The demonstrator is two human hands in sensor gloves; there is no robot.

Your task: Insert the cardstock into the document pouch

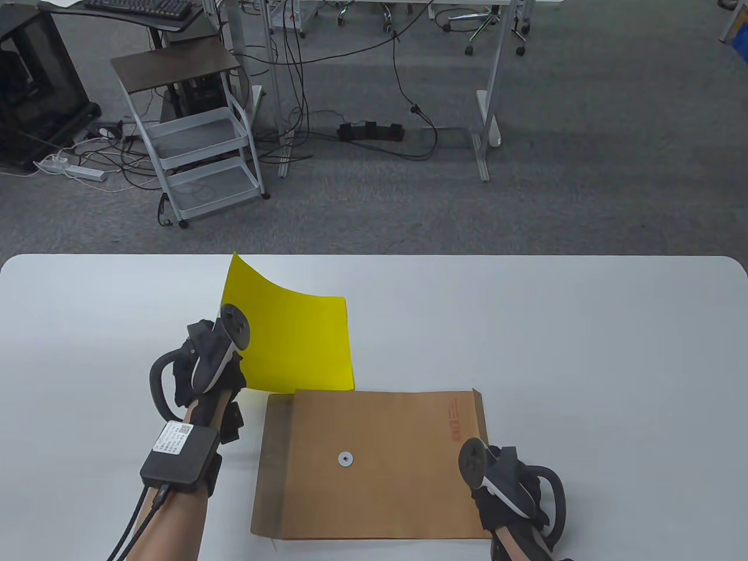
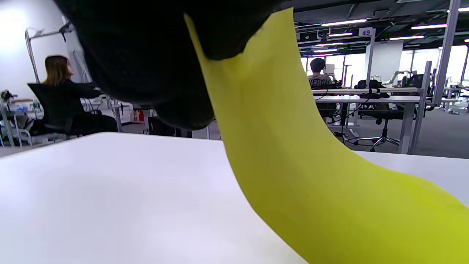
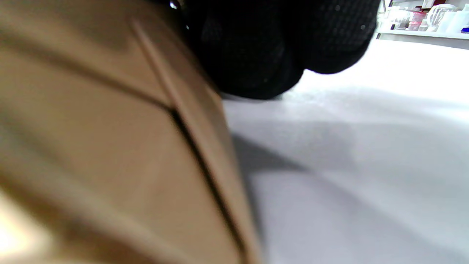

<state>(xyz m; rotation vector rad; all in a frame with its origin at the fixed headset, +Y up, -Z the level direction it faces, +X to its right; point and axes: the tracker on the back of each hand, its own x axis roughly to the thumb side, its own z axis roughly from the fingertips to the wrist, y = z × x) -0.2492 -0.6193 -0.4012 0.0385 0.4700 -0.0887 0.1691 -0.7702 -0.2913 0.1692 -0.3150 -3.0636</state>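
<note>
A yellow cardstock sheet [image 1: 298, 345] curves up off the white table [image 1: 584, 350], its left side raised. My left hand [image 1: 225, 374] grips that sheet at its lower left edge; in the left wrist view the gloved fingers [image 2: 165, 55] pinch the sheet's top [image 2: 311, 165]. A brown document pouch [image 1: 380, 461] lies flat in front of the sheet, its flap [image 1: 273, 461] open at the left, a white button [image 1: 346, 459] in its middle. My right hand [image 1: 488, 497] holds the pouch's lower right corner. In the right wrist view the fingers [image 3: 274, 47] sit on the slightly lifted pouch edge [image 3: 110, 146].
The cardstock's near edge meets the pouch's far edge. Beyond the table's far edge [image 1: 374, 256] lie grey carpet, a white trolley [image 1: 193, 134] and desk legs with cables.
</note>
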